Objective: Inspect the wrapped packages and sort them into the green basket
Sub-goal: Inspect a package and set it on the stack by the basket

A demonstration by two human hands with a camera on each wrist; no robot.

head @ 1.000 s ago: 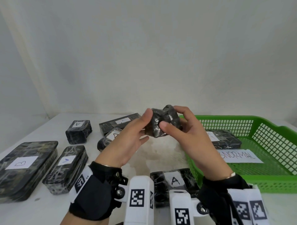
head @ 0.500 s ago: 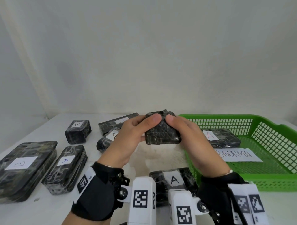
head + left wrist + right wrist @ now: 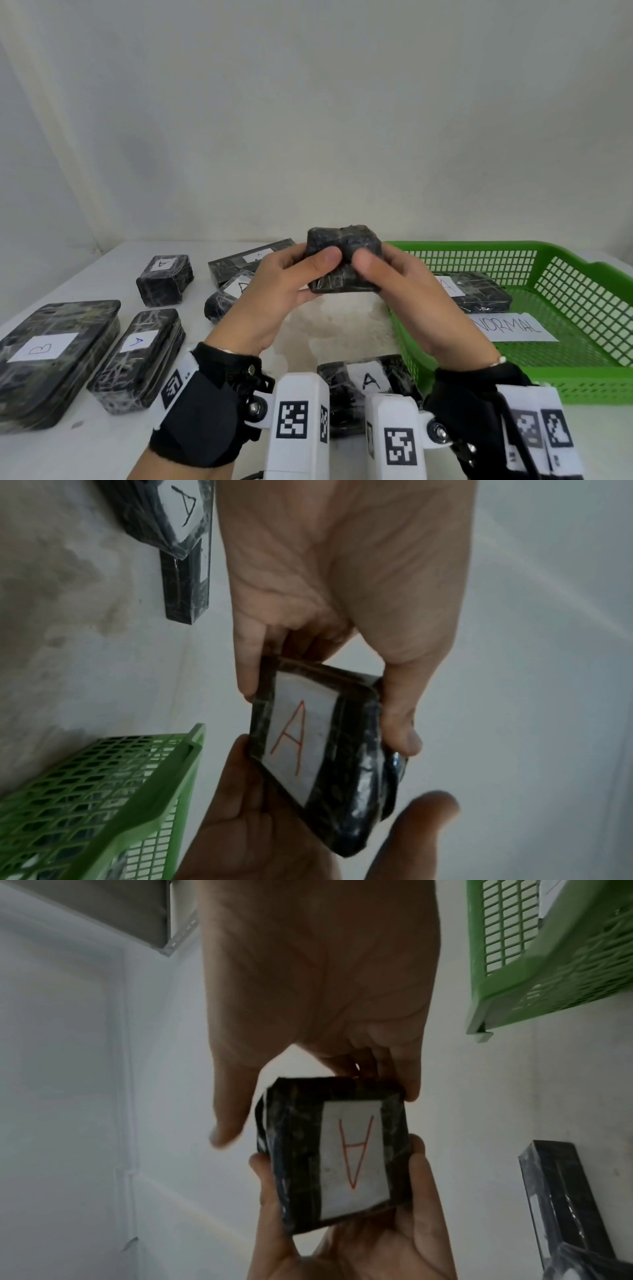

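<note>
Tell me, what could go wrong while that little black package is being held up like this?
The package is pinched by fingertips of the left hand and right hand above the table; it might slip and fall. Its red A label faces away from the head camera, so it could be misjudged before reaching the green basket.

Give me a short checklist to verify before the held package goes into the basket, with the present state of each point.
1. Both hands hold the package: ok, left hand and right hand pinch it in the air.
2. Label read: ok, a red "A" label shows in the wrist views.
3. Wrap intact: cannot tell, the film is crinkled.
4. Basket within reach: ok, it stands beside the right hand.
5. Free floor in the basket: ok, only one package and a paper sign lie inside.
</note>
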